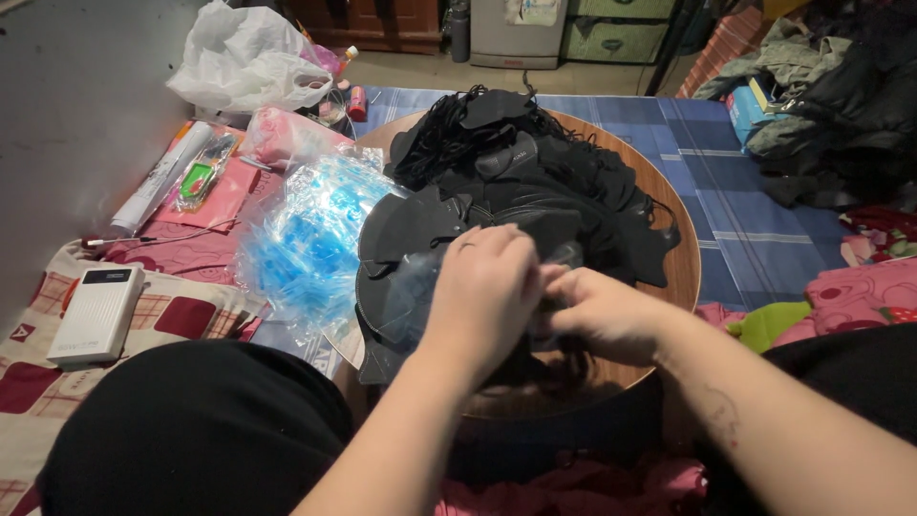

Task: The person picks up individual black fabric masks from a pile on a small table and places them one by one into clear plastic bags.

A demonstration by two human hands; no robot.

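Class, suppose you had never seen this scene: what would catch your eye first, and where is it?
First, the heap of black masks on the round wooden table in the middle. In front of it the left hand and right hand meet on a clear bag with a mask inside. Left of the table lies a bright blue crinkled plastic pack, and further left a white box on the checked cloth.

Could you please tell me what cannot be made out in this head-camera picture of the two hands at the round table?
- Item between the hands: the left hand and right hand cover it; only a clear wrapper shows.
- Right fingertips: hidden behind the left hand.
- Black pile: dark and tangled, so single pieces cannot be counted.
- Round table: near edge hidden by the arms.
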